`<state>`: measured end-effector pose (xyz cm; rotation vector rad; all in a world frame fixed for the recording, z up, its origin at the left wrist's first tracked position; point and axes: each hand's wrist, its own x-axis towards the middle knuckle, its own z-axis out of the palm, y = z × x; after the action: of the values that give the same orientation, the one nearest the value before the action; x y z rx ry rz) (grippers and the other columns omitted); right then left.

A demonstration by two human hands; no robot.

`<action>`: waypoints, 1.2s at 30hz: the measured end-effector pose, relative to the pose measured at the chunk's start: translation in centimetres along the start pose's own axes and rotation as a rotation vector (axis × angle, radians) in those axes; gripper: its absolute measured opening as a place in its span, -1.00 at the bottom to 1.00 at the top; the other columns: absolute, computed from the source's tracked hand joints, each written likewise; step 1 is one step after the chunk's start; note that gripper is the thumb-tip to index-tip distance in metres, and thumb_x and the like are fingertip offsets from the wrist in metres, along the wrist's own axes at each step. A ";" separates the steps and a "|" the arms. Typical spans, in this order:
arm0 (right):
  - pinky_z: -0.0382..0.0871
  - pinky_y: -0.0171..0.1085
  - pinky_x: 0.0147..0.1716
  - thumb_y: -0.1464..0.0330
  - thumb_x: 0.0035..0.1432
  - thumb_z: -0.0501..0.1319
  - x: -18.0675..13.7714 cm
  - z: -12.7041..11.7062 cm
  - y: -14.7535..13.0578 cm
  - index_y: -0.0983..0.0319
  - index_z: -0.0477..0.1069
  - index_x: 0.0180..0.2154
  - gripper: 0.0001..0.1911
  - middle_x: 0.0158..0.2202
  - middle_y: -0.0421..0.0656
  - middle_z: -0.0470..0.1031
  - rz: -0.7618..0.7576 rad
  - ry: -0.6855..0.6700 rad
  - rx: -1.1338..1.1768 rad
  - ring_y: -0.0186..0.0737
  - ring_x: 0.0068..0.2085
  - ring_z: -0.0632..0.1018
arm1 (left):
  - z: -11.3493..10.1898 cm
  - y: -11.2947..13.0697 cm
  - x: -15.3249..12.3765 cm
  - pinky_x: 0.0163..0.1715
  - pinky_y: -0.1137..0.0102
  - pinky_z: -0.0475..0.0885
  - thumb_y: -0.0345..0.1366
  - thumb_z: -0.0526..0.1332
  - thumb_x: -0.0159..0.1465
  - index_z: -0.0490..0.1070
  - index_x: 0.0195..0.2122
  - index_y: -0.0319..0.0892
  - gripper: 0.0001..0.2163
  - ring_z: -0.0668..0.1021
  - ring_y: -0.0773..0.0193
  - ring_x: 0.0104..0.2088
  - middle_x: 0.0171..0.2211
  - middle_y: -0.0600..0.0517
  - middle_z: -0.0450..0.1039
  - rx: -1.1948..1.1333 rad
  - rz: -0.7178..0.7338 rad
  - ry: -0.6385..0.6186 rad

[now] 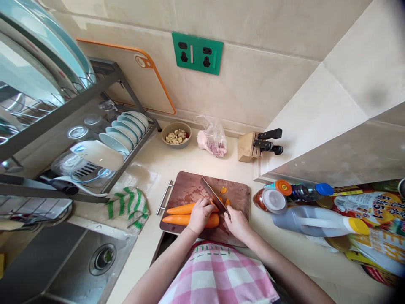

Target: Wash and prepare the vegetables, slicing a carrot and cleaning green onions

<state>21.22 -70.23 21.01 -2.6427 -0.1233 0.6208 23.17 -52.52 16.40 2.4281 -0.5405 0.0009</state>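
On the cutting board (188, 185), two carrots (180, 208) lie left-to-right; the left hand (201, 214) is closest, fingers bunched over the upper one, right hand (236, 221) gripping the knife (210, 188), slanted by that carrot's right end.

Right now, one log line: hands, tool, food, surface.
left hand: on two carrots | right hand: gripping knife | cut orange pieces: right of blade | surface: cutting board
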 end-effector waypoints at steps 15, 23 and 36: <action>0.08 -0.38 -0.48 0.38 0.23 -0.05 -1.6 -4.0 -0.2 0.20 0.30 -0.28 -0.83 -0.45 -0.18 0.49 -0.060 -0.083 0.010 -0.29 -0.42 0.51 | 0.1 0.0 0.7 -0.30 0.35 0.34 -0.21 -0.01 0.31 0.54 -0.34 -0.10 -0.68 0.37 0.22 -0.32 -0.41 -0.02 0.37 0.036 -0.069 0.049; 0.09 -0.37 -0.50 0.38 0.23 -0.08 -2.2 -3.8 0.4 0.21 0.30 -0.24 -0.80 -0.44 -0.15 0.50 -0.065 -0.091 0.001 -0.25 -0.42 0.53 | -0.2 0.4 0.9 -0.30 0.34 0.35 -0.21 0.00 0.31 0.55 -0.34 -0.12 -0.69 0.37 0.23 -0.32 -0.39 -0.02 0.39 -0.027 -0.100 0.054; 0.06 -0.36 -0.48 0.40 0.23 -0.06 0.4 -1.4 -0.6 0.23 0.29 -0.28 -0.83 -0.43 -0.13 0.51 -0.053 -0.052 -0.034 -0.27 -0.40 0.53 | 0.0 0.1 0.6 -0.28 0.35 0.37 -0.23 0.01 0.31 0.54 -0.35 -0.11 -0.70 0.39 0.24 -0.30 -0.40 -0.01 0.40 -0.053 -0.092 0.077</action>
<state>22.25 -70.16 22.24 -2.6474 -0.2206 0.6756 23.67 -52.78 16.50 2.3881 -0.3890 0.0404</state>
